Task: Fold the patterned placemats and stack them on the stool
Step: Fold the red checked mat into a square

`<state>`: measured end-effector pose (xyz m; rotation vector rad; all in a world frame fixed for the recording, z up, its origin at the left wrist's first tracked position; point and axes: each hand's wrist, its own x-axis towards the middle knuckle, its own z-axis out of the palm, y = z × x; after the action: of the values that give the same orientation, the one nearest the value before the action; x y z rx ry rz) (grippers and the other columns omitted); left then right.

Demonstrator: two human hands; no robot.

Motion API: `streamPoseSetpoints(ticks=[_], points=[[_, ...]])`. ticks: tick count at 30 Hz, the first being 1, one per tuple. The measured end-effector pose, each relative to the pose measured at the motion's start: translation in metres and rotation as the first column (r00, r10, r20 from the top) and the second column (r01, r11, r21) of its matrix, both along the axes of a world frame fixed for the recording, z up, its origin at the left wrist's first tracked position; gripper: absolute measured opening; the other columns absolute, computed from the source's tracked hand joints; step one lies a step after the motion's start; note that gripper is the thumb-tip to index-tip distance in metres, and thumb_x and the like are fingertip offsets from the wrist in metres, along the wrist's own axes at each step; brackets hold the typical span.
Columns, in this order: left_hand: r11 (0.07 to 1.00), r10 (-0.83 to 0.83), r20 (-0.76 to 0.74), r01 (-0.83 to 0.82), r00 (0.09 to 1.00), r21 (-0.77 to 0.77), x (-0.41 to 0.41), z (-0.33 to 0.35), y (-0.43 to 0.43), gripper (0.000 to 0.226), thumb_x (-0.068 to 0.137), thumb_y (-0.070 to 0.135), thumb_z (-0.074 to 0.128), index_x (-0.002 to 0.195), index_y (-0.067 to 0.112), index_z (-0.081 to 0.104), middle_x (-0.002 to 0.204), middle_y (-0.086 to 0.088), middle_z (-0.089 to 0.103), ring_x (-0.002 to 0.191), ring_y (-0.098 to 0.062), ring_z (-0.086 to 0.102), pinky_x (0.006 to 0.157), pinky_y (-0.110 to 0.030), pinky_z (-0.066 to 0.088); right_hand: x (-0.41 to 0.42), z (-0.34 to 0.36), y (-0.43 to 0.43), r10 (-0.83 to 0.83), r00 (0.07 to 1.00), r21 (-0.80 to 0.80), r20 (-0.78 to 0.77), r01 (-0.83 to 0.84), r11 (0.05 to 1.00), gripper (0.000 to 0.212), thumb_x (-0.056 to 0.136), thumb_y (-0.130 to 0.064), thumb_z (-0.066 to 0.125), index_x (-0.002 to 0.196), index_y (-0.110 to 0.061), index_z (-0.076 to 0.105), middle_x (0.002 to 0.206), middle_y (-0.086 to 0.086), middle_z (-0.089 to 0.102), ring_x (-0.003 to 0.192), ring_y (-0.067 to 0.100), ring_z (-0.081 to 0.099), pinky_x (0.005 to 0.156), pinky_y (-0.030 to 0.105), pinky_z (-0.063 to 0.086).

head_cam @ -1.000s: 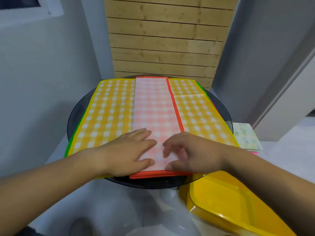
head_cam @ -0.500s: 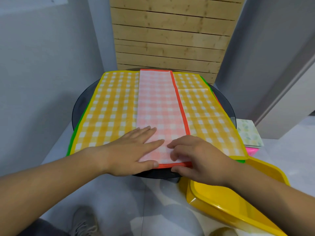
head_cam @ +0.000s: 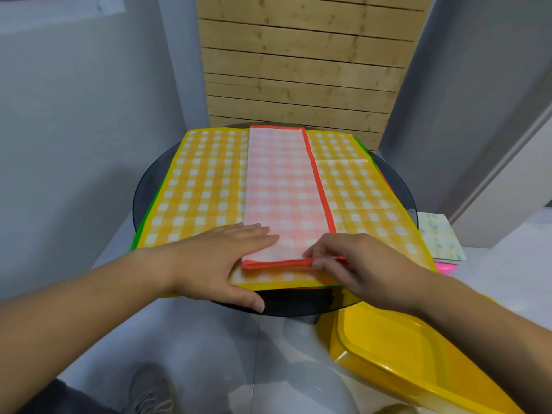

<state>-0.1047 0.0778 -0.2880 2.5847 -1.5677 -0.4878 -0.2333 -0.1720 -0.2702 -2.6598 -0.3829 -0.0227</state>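
The left hand (head_cam: 215, 264) is lying flat, fingers straight, on the folded orange placemat (head_cam: 283, 189), which is sitting on a yellow placemat (head_cam: 194, 189) on the round tabletop (head_cam: 298, 304). The right hand (head_cam: 358, 264) is pinching the orange placemat's near edge, above a yellow tub (head_cam: 403, 354).

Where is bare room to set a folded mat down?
The glass table shows only slivers left and right of the yellow checked placemat. Its near middle is crowded: left hand presses, right hand pinches the orange placemat. The yellow plastic top, lower right, is bare.

Bright even indoor light, soft shadows, wide-angle bending at edges
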Motion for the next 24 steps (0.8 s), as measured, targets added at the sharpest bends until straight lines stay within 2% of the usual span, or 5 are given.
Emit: streamPoseSetpoints(ticks=[7, 11, 14, 18, 24], points=[[0.897, 0.144, -0.168, -0.2, 0.975, -0.393, 0.022, 0.003, -0.008, 0.035, 0.1, 0.03, 0.057, 0.134, 0.037, 0.06, 0.132, 0.024, 0.061, 0.122, 0.003, 0.055, 0.104, -0.02, 0.043, 0.031, 0.044, -0.004, -0.128, 0.992, 0.24, 0.016, 0.12, 0.963, 0.011, 0.092, -0.032, 0.065, 0.092, -0.024, 0.072, 0.087, -0.012, 0.072, 0.083, 0.006, 0.067, 0.075, 0.027, 0.055], [0.796, 0.226, -0.345, -0.377, 0.911, -0.473, 0.035, 0.008, -0.021, 0.038, 0.097, 0.004, 0.052, 0.117, 0.031, 0.071, 0.116, 0.021, 0.069, 0.112, 0.003, 0.061, 0.098, -0.016, 0.045, 0.053, 0.046, -0.023, -0.25, 0.966, 0.629, -0.069, 0.236, 0.741, 0.036, 0.088, -0.044, 0.064, 0.103, -0.012, 0.07, 0.099, 0.002, 0.077, 0.095, 0.019, 0.072, 0.094, 0.044, 0.055], [0.716, 0.195, -0.432, -0.429, 0.881, -0.551, 0.043, 0.009, -0.031, 0.038, 0.098, 0.006, 0.052, 0.114, 0.035, 0.069, 0.111, 0.029, 0.068, 0.109, 0.009, 0.06, 0.094, -0.013, 0.045, 0.062, 0.031, -0.033, -0.175, 0.959, 0.843, -0.223, 0.28, 0.459, 0.062, 0.077, -0.075, 0.054, 0.107, -0.024, 0.073, 0.113, 0.005, 0.073, 0.11, 0.024, 0.067, 0.105, 0.052, 0.044], [0.566, 0.193, -0.576, -0.57, 0.794, -0.596, 0.054, 0.011, -0.042, 0.016, 0.101, 0.021, 0.055, 0.096, 0.026, 0.07, 0.078, 0.014, 0.067, 0.074, -0.005, 0.057, 0.071, -0.024, 0.046, 0.069, 0.021, -0.025, -0.006, 0.965, 0.935, -0.261, 0.255, 0.246, 0.069, 0.092, -0.066, 0.019, 0.123, -0.03, 0.069, 0.135, 0.006, 0.063, 0.127, 0.024, 0.057, 0.113, 0.052, 0.034], [0.509, 0.22, -0.623, -0.633, 0.751, -0.583, 0.06, 0.012, -0.045, 0.023, 0.104, 0.03, 0.052, 0.098, 0.011, 0.064, 0.081, 0.001, 0.062, 0.076, -0.012, 0.056, 0.071, -0.035, 0.048, 0.082, 0.01, -0.035, 0.073, 0.916, 0.902, -0.396, 0.373, 0.217, 0.092, 0.083, -0.081, 0.016, 0.142, -0.019, 0.05, 0.136, 0.008, 0.061, 0.128, 0.026, 0.056, 0.112, 0.043, 0.035]])
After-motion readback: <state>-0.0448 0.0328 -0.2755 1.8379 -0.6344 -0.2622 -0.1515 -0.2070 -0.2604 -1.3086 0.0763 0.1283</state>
